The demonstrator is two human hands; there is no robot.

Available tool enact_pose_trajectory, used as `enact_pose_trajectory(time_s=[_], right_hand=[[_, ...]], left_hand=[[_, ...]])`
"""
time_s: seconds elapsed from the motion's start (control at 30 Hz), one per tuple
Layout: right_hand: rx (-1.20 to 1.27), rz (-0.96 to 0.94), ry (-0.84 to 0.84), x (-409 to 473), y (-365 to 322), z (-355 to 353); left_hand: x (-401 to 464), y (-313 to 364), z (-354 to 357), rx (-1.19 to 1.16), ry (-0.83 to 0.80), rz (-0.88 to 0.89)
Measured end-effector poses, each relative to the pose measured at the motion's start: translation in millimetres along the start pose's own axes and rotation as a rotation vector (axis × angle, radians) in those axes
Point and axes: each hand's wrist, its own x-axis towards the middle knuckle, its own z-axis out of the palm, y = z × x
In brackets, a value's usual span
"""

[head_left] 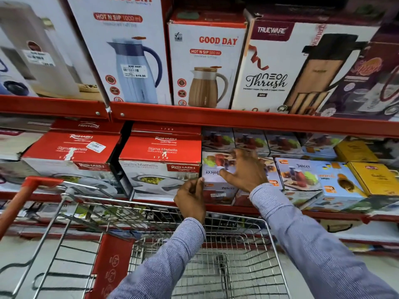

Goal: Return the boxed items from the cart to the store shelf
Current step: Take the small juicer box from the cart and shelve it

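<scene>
A white and blue juicer box [216, 169] sits on the middle shelf, on top of other juicer boxes and next to a red Rishabh casserole box [160, 162]. My right hand [244, 171] lies spread over the juicer box's front and top. My left hand [191, 199] touches its lower left corner with curled fingers. The wire cart [216, 266] stands below my arms, and its basket shows no boxes.
Red shelf rails [237, 118] run across the view. Tall flask boxes [207, 61] stand on the upper shelf. More juicer boxes [302, 175] and yellow boxes [375, 178] fill the right. The cart's red handle [28, 190] sticks out at left.
</scene>
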Motion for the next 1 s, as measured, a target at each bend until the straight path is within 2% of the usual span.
enact_pose_trajectory(time_s=[0.1, 0.2, 0.4, 0.6, 1.0], right_hand=[[-0.118, -0.031, -0.137, 9.6, 11.1, -5.3], [-0.163, -0.038, -0.186, 12.8, 16.7, -6.8], [-0.135, -0.027, -0.152, 19.9, 23.8, -5.1], [-0.034, -0.018, -0.202, 25.6, 26.5, -13.4], [-0.087, -0.038, -0.168, 21.9, 23.0, -18.0]], left_hand=[[-0.2, 0.0, -0.4, -0.018, 0.010, -0.002], [0.4, -1.1, 0.3, -0.035, -0.005, -0.034], [1.5, -3.7, 0.4, -0.069, -0.036, -0.060], [4.7, -8.1, -1.8, -0.071, -0.029, -0.055], [2.6, -7.2, -3.3, -0.085, -0.052, -0.040]])
